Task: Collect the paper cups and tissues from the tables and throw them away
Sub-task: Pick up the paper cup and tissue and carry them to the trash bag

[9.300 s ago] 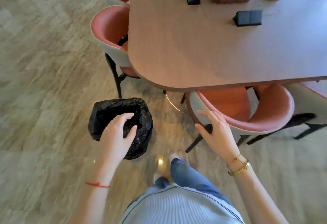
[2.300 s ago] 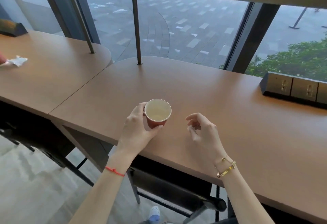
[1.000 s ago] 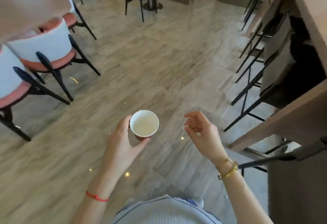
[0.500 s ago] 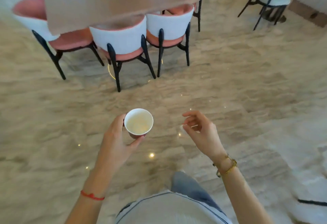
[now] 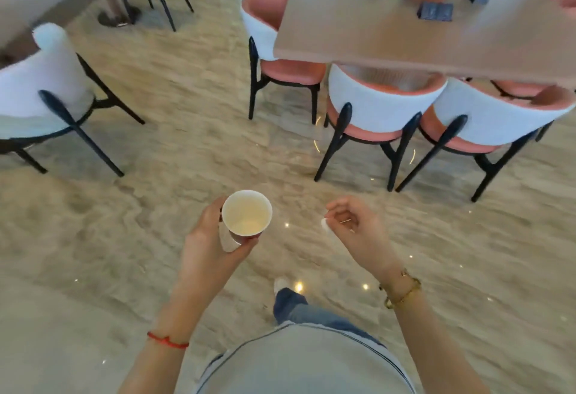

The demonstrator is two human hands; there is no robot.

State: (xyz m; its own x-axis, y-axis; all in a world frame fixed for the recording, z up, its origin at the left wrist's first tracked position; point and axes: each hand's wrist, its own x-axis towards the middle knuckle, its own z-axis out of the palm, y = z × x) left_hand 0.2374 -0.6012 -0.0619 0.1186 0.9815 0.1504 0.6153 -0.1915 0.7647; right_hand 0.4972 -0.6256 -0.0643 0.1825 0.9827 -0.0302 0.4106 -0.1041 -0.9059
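- Head view: left hand grasps a round white-lined paper cup upright, mouth open, carried above the floor.
- Right hand curls its fingers, pinching a small white scrap, possibly tissue.
- Glossy beige stone floor lies underneath.
- Wooden table edge and white-backed chairs stand ahead right; bare floor runs ahead left.

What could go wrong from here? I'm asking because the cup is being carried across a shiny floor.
1. The paper cup is held upright by the left hand low on its wall; if any liquid remains, a tilt could spill it.
2. The right hand pinches only a small white scrap; that light grip could drop it.
3. The chairs stand close ahead.
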